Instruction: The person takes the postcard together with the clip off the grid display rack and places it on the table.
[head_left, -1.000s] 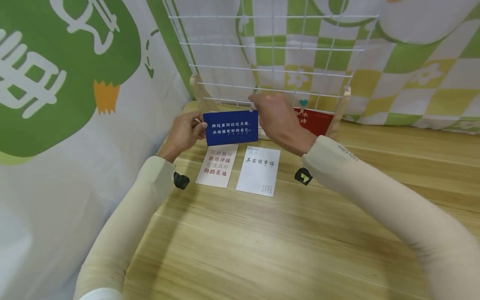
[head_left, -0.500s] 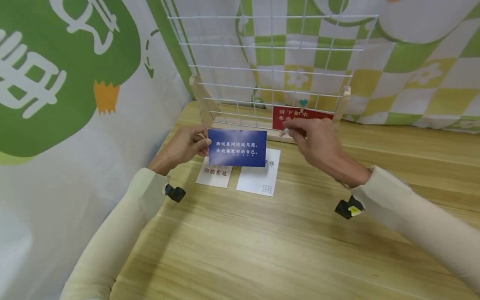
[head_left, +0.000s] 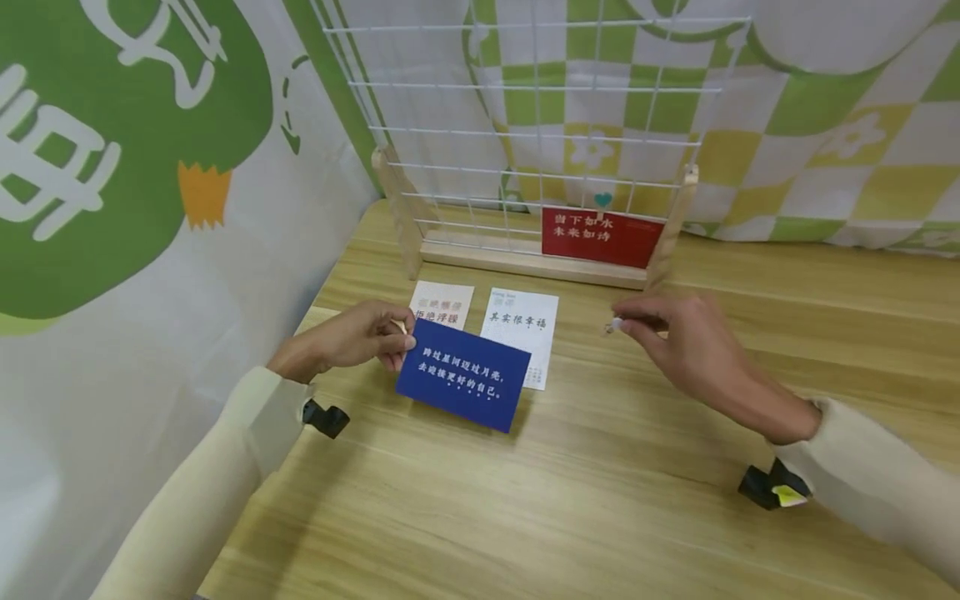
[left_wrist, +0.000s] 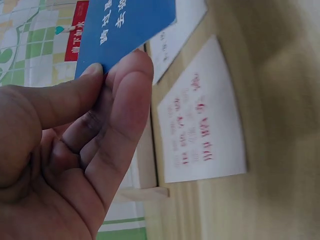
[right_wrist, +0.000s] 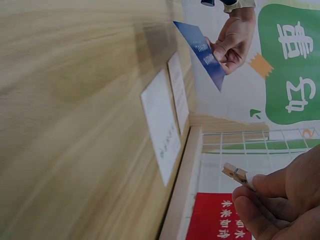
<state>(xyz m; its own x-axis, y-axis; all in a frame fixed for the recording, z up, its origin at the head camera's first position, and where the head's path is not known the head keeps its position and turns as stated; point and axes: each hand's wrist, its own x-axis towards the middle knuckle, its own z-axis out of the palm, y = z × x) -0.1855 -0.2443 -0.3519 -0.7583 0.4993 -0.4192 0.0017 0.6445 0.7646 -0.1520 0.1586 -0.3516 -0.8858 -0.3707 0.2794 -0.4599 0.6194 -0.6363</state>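
My left hand (head_left: 352, 340) pinches a blue card (head_left: 463, 377) with white lettering by its left edge, between thumb and fingers. The card is tilted and held above the table, overlapping two white cards in the head view. In the right wrist view a small wooden clothespin (right_wrist: 237, 173) sits between the thumb and forefinger of my right hand (right_wrist: 280, 195). That hand is over the table, to the right of the cards. One white card (left_wrist: 200, 120) bears red lettering; the other white card (head_left: 521, 325) has dark lettering.
A white wire grid (head_left: 517, 129) stands in a wooden base (head_left: 517, 262) at the back of the table. A red card (head_left: 600, 239) hangs on its lower right under a teal heart clip (head_left: 603, 200). A printed cloth (head_left: 225, 275) rises along the left side.
The blue card has come away from the grid, down and toward me, in my left hand. My right hand has moved right and toward me with the clothespin.
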